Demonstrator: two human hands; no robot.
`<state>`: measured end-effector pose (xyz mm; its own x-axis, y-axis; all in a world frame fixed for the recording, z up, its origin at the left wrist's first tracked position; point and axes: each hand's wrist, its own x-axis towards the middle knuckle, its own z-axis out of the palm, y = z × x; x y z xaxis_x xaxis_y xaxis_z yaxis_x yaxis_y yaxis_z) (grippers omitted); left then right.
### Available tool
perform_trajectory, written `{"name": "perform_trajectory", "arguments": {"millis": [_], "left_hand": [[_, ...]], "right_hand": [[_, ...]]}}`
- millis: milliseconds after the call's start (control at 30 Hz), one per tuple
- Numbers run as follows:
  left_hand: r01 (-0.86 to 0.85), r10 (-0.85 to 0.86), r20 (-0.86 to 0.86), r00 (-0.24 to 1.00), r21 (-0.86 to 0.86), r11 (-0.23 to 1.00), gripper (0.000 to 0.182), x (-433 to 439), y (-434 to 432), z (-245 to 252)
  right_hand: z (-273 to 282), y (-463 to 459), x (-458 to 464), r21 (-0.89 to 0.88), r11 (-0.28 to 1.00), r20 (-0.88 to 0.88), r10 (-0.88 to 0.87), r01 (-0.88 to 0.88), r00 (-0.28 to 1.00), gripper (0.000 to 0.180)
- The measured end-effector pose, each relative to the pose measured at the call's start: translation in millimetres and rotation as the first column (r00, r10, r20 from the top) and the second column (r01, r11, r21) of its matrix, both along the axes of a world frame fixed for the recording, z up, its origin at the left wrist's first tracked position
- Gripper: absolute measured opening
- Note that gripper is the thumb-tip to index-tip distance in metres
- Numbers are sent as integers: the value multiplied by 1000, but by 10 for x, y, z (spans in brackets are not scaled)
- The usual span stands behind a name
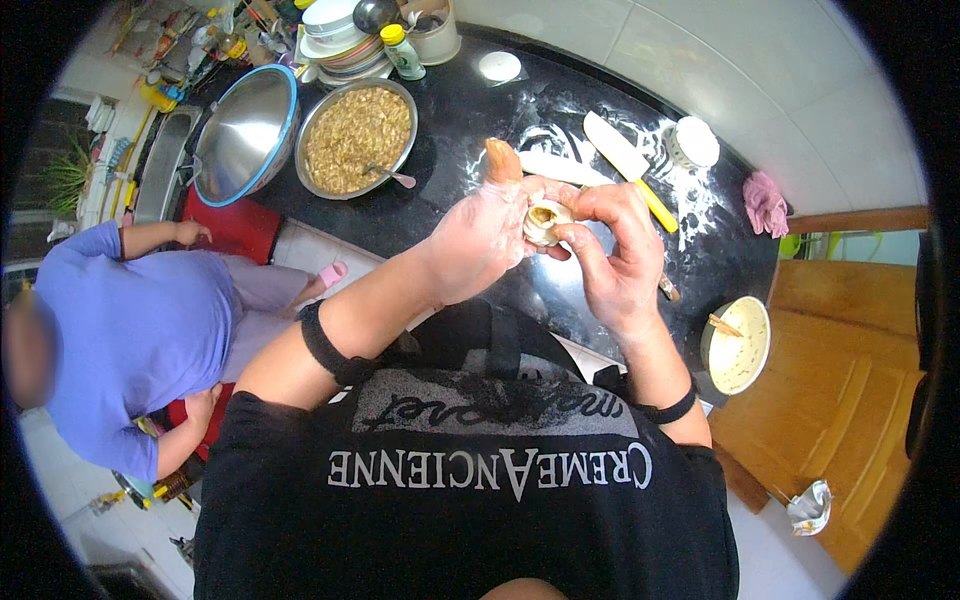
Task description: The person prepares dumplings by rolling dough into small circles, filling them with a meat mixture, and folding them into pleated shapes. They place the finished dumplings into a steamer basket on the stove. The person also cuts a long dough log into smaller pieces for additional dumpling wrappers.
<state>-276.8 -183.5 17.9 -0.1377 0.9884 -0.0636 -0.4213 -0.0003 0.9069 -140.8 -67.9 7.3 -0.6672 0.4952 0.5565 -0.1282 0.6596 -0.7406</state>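
Observation:
A small pleated bun of dough [541, 223], with brown filling showing through its top, rests in the fingers of my left hand [480, 232]. My left thumb points up and away from it. My right hand [619, 247] pinches the dough's rim between thumb and fingertips. Both hands carry flour. Beyond them on the black floured counter [450, 150] lie a long white floured strip [566, 168], probably dough, and a broad white blade with a yellow handle [656, 205]. To the left stands a metal bowl of chopped filling [356, 139] with a pink-handled spoon [394, 176] in it.
A large blue-rimmed bowl [247, 135], stacked plates [341, 45] and a yellow-capped bottle [403, 52] stand at the left back. At right are a white floury container [694, 142], pink cloth [765, 204] and a cream bowl [739, 345]. A person in blue [142, 322] is at left.

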Motion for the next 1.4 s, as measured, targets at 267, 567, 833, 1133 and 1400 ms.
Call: {"name": "perform_trajectory", "arguments": {"millis": [267, 567, 833, 1133, 1400], "left_hand": [[184, -159, -693, 704, -39, 982, 46, -154, -50, 130], [95, -176, -411, 894, -210, 973, 39, -144, -38, 236], [-153, 129, 285, 950, 64, 986, 73, 15, -19, 63], [-203, 205, -11, 979, 121, 972, 70, 60, -153, 199], [-511, 503, 94, 859, 191, 838, 60, 194, -187, 201]], "right_hand": [[155, 158, 31, 277, 943, 140, 152, -186, 978, 20], [357, 269, 6, 359, 890, 168, 235, -281, 957, 16], [216, -227, -178, 69, 998, -36, 1, 2, 999, 17], [426, -232, -165, -81, 993, -95, 80, -88, 992, 13], [449, -380, -208, 137, 990, -143, 50, -31, 988, 25]]}}
